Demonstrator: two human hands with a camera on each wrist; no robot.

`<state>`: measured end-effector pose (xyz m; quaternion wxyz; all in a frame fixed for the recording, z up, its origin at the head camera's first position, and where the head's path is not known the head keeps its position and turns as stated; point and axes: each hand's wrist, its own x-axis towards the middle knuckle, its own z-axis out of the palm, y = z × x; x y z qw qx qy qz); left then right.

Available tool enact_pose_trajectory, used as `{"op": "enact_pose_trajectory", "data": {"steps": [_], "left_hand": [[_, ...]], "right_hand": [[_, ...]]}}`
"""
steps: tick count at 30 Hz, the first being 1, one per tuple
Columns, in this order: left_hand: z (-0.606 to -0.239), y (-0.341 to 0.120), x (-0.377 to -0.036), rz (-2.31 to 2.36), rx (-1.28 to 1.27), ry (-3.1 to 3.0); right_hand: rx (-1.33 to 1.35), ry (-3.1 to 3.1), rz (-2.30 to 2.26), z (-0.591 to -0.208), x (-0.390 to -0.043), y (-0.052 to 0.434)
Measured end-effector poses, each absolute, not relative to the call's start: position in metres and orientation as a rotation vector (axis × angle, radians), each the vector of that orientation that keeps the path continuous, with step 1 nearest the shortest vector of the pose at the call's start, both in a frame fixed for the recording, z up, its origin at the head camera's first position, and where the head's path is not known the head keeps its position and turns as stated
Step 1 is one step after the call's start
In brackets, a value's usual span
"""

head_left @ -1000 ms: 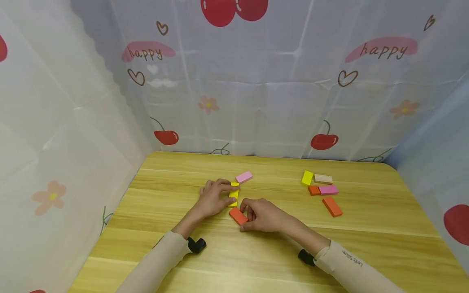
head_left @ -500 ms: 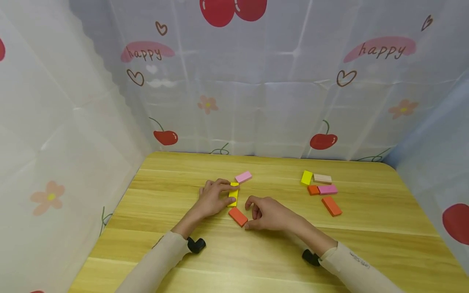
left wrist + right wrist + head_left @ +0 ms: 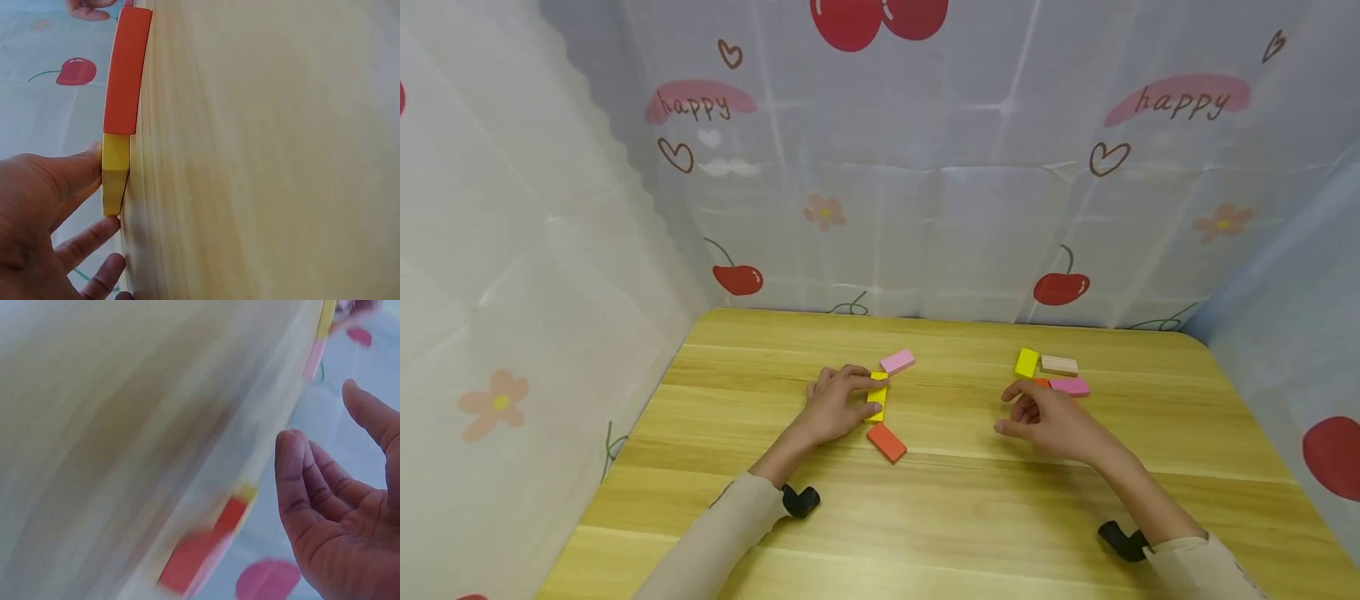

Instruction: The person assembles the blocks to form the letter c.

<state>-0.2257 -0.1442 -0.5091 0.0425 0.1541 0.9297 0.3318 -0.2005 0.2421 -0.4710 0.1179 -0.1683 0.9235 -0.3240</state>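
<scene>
Left hand (image 3: 835,406) rests on table (image 3: 925,517), fingers pinching yellow block (image 3: 877,398) by its long sides; block lies flat, mid-table. Orange block (image 3: 887,442) lies flat just in front of it, corner touching yellow block's near end. Pink block (image 3: 898,361) just behind it. Right hand (image 3: 1048,417) hovers well right, fingers loosely curled, holding nothing, beside cluster: yellow piece (image 3: 1027,362), beige piece (image 3: 1061,365), magenta piece (image 3: 1071,386). Right wrist view blurred.
</scene>
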Motion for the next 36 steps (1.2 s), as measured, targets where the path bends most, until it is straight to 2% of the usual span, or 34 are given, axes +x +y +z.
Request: {"op": "enact_pose_trajectory", "data": {"steps": [8, 14, 36], "left_hand": [[-0.511, -0.143, -0.224, 1.003, 0.458, 2.84], [-0.509, -0.144, -0.225, 1.006, 0.459, 2.845], [-0.51, -0.142, -0.226, 0.991, 0.451, 2.86]], "right_hand": [[-0.272, 2.836, -0.917, -0.473, -0.189, 0.305], [-0.242, 2.856, -0.827, -0.483, -0.183, 0.333], [-0.175, 2.798, -0.864, -0.485, -0.18, 0.336]]}}
